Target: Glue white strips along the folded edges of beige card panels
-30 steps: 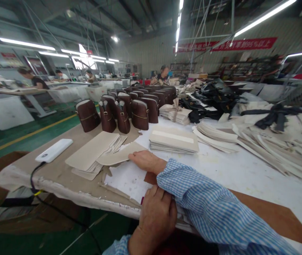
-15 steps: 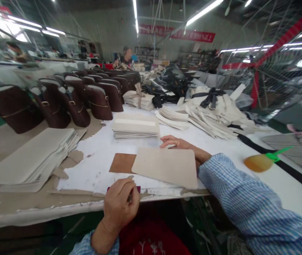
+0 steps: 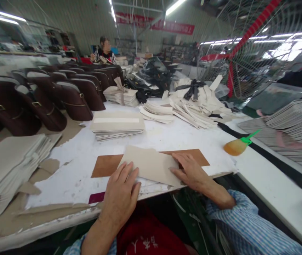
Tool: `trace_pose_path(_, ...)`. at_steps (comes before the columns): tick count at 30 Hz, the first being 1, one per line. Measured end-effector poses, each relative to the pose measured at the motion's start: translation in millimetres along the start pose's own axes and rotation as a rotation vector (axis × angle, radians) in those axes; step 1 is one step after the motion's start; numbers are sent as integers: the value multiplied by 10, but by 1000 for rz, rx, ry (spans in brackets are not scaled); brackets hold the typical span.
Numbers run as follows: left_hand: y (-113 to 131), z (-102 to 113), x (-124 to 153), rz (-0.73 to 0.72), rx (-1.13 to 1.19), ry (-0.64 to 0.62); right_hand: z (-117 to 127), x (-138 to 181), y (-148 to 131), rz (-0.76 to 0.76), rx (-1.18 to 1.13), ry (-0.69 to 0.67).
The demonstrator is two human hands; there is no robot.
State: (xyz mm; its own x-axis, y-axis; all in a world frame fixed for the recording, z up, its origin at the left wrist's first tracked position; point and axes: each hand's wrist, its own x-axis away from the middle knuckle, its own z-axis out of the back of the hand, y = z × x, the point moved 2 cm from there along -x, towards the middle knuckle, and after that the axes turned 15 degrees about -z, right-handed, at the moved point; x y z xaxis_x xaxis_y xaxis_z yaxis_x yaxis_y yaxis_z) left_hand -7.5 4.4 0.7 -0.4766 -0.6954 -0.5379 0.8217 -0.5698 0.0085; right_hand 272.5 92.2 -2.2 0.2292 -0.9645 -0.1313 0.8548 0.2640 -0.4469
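A beige rectangular panel [image 3: 151, 164] lies at a slant over a long brown strip [image 3: 105, 166], whose two ends show to the left and right of it. My left hand [image 3: 121, 187] rests on the panel's left part, fingers spread and thumb apart. At the right end is my right hand [image 3: 190, 171], its thumb and forefinger apart on the panel; its other fingers are partly hidden. Just left of my left wrist, a small dark-magenta piece [image 3: 97, 197] lies near the table's front edge.
Behind the panel is a stack of beige pieces [image 3: 117, 124]. Brown bags [image 3: 73, 102] stand in rows at left, near more beige sheets [image 3: 10, 163]. An amber bottle with a green nozzle [image 3: 235, 147] lies at right. Beyond the table are a fan [image 3: 230, 56] and a person [image 3: 105, 51].
The view has turned right. My left hand has opened from a curled pose and come onto the beige panel, leaving the magenta piece. The panel has shifted, uncovering the strip's right end.
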Motion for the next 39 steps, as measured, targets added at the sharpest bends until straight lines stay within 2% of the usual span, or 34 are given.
trace_pose_path(4,-33,-77,-30,78,-7,-64,29,-22,-74,-101,-168,-8)
trace_pose_path(9,23,3,-30,113,37,-92,116,-301,-100,-382,-688,-349)
trace_pose_path(10,45,19,-32,117,44,-94,119,-361,-90,-441,-726,-392)
trace_pose_path(12,92,34,-42,100,64,-88,110,-466,-52,-523,-658,-387)
trace_pose_path(14,123,23,-58,71,84,-71,93,-550,-21,-454,-471,-284)
trace_pose_path(17,123,-23,-93,50,99,-54,57,-627,-8,-236,-278,-131)
trace_pose_path(24,63,-77,-191,37,73,-94,18,-670,-57,-72,-208,-95)
trace_pose_path(26,63,-75,-194,34,72,-110,63,-610,-32,-20,-193,-21)
trace_pose_path(28,70,-71,-187,27,71,-107,160,-484,95,-14,-244,116)
trace_pose_path(30,84,-67,-182,16,68,-82,300,-293,369,-127,-364,309)
trace_pose_path(34,103,-73,-195,-53,74,29,594,213,1197,-586,-555,825)
trace_pose_path(35,96,-85,-194,-88,80,53,653,324,1383,-665,-552,899)
trace_pose_path(37,57,-141,-168,-174,92,80,754,478,1681,-788,-519,951)
trace_pose_path(39,-22,-256,-110,-259,93,109,835,519,1872,-834,-460,895)
